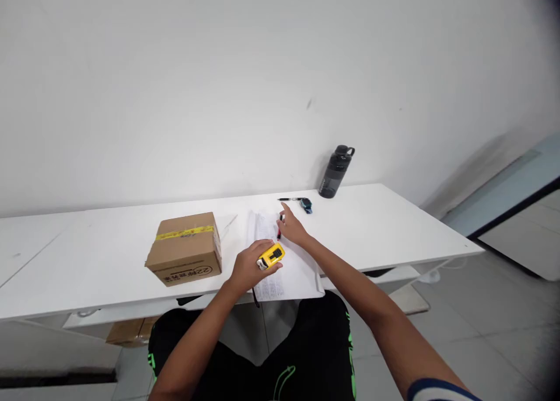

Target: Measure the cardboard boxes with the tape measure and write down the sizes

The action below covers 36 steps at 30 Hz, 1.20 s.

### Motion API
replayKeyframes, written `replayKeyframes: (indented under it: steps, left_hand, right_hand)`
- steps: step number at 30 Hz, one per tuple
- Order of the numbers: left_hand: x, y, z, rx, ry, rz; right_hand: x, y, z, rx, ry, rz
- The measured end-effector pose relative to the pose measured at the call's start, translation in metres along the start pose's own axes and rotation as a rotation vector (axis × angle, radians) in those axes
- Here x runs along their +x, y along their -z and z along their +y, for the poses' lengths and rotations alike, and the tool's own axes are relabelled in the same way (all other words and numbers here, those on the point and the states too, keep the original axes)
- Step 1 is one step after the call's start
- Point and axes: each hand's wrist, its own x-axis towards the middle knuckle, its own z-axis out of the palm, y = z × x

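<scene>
My left hand (pixel 251 267) is closed around a yellow tape measure (pixel 272 255) with a black sliding lock, held just above the near left part of an open notebook (pixel 301 273). Handwriting covers part of the notebook's pages. Over the right side of the notebook is my right hand (pixel 293 227), its index finger stretched forward. A slim red and black marker (pixel 279 233) stands out at its thumb, which crosses over it; the other fingers are mostly hidden. Just beyond that hand, a black pen (pixel 289 199) and a dark blue wristwatch (pixel 305 204) lie on the white table (pixel 367 226).
A cardboard box (pixel 186 249) with yellow tape stands left of the notebook. At the back right, a dark water bottle (pixel 336 172) stands near the white wall (pixel 219 86). Below the tabletop on the left is another brown box (pixel 126 332).
</scene>
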Motion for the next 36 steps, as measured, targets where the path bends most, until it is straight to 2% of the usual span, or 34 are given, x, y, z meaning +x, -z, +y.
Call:
replayKeyframes:
  steps: [2,3,4,5,6,8,10,13,15,16,19,22,24,28,36]
  left_hand:
    - [-0.015,0.023,0.019,-0.114,0.006,0.151]
    - [-0.021,0.034,0.029,-0.152,0.000,0.216]
    - [-0.028,0.046,0.038,-0.165,-0.002,0.274]
    - [-0.034,0.057,0.046,-0.161,-0.001,0.324]
    - [-0.040,0.068,0.053,-0.140,0.008,0.371]
    - [-0.055,0.089,0.058,-0.075,0.050,0.470]
    - [-0.071,0.109,0.053,0.004,0.097,0.611]
    - [-0.094,0.135,0.026,0.075,0.231,0.896]
    - [-0.103,0.148,0.000,-0.061,0.386,1.053]
    - [-0.105,0.152,-0.012,-0.204,0.456,1.083]
    - [-0.104,0.154,-0.042,-0.507,0.570,1.008]
    - [-0.100,0.148,-0.052,-0.551,0.547,0.955]
    - [-0.099,0.143,-0.051,-0.559,0.510,0.961]
    - [-0.099,0.138,-0.044,-0.566,0.446,0.962]
    - [-0.090,0.135,-0.037,-0.579,0.489,0.918]
  right_hand:
    - [-0.024,0.000,-0.028,0.083,0.097,-0.171]
    - [-0.036,-0.002,-0.044,0.141,0.178,-0.298]
    - [-0.049,-0.005,-0.061,0.326,0.295,-0.492]
    - [-0.060,-0.010,-0.079,0.483,0.379,-0.628]
    - [-0.070,-0.016,-0.096,0.585,0.413,-0.661]
    - [-0.082,-0.032,-0.130,0.671,0.393,-0.620]
    - [-0.081,-0.052,-0.162,0.629,0.369,-0.569]
    - [-0.062,-0.086,-0.206,0.385,0.421,-0.449]
    - [-0.043,-0.111,-0.230,0.176,0.495,-0.341]
    - [-0.032,-0.124,-0.239,0.085,0.539,-0.318]
    - [-0.005,-0.158,-0.254,-0.085,0.657,-0.346]
    - [0.009,-0.176,-0.253,-0.152,0.734,-0.427]
    - [0.010,-0.177,-0.248,-0.182,0.782,-0.450]
    - [0.003,-0.169,-0.240,-0.237,0.851,-0.415]
    - [0.003,-0.161,-0.226,-0.266,0.808,-0.350]
